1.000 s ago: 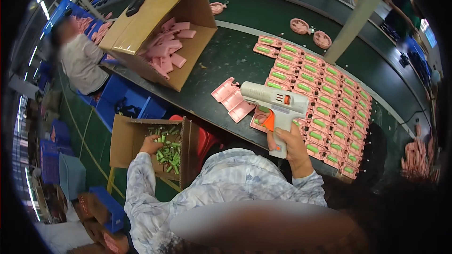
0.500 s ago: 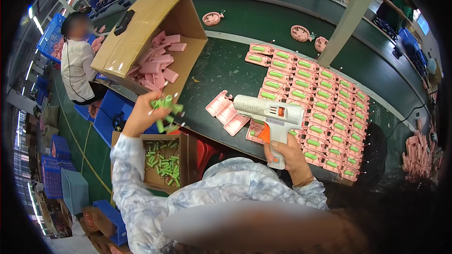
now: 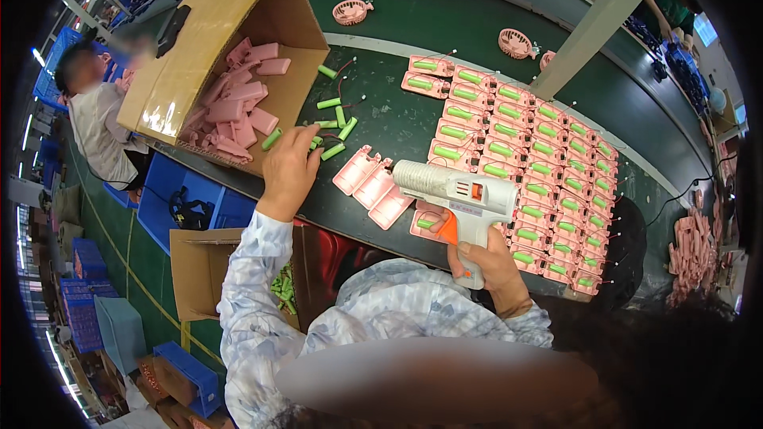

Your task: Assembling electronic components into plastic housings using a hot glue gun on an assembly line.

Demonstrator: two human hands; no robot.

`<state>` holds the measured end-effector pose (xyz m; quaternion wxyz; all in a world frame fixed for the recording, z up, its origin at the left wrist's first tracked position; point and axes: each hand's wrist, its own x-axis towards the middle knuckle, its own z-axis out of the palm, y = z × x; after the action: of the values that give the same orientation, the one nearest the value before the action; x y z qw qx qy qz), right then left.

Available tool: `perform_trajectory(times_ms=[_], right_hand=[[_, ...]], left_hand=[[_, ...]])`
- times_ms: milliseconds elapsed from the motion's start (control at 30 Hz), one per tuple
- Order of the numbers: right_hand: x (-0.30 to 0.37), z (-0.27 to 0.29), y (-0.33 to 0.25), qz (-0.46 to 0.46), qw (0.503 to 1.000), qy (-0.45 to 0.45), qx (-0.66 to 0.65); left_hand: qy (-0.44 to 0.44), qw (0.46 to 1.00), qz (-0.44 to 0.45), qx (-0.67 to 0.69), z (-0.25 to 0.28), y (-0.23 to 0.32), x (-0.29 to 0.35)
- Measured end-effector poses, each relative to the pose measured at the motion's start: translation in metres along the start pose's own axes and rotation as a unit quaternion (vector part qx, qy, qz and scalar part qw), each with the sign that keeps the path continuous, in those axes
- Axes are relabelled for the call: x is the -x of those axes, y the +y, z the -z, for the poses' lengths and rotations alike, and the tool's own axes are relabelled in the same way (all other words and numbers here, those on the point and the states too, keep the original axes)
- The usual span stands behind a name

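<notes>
My right hand (image 3: 489, 260) is closed round the handle of a white glue gun (image 3: 469, 197) with an orange trigger, its nozzle pointing left. My left hand (image 3: 291, 171) is over the table beside the cardboard box, fingers stretched out among loose green battery cells (image 3: 340, 117) with thin wires. A few cells lie partly under the fingers. Just left of the nozzle are several empty pink plastic shells (image 3: 372, 184) side by side. To the right, rows of pink shells (image 3: 509, 131) each hold a green cell and wires.
A cardboard box (image 3: 195, 56) lies on its side at left, with pink parts (image 3: 242, 103) inside. Below the table edge, a carton (image 3: 199, 270) holds more green cells. A pale post (image 3: 600, 28) rises behind the rows. Pink fan frames (image 3: 352, 11) rest on the green belt. Another person sits at far left.
My left hand has moved right from above the carton to the table, and the bunch of green cells it held now lies scattered there. My right hand still holds the glue gun.
</notes>
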<state>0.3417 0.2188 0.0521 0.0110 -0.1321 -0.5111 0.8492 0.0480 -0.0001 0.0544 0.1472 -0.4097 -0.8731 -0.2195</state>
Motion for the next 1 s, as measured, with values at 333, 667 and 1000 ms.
perform_trajectory(times_ms=[333,667,1000], right_hand=[[-0.005,-0.010,-0.012,-0.005,1.000,0.020,0.015],[-0.011,-0.019,-0.015,-0.008,0.998,0.026,0.048],[-0.012,-0.023,-0.012,-0.002,0.996,0.024,0.091]], left_hand=[[0.042,0.993,-0.034,0.108,0.000,-0.032,-0.008],[0.060,0.990,-0.130,-0.017,-0.017,-0.014,-0.031],[-0.169,0.981,0.005,-0.092,-0.070,-0.001,-0.059]])
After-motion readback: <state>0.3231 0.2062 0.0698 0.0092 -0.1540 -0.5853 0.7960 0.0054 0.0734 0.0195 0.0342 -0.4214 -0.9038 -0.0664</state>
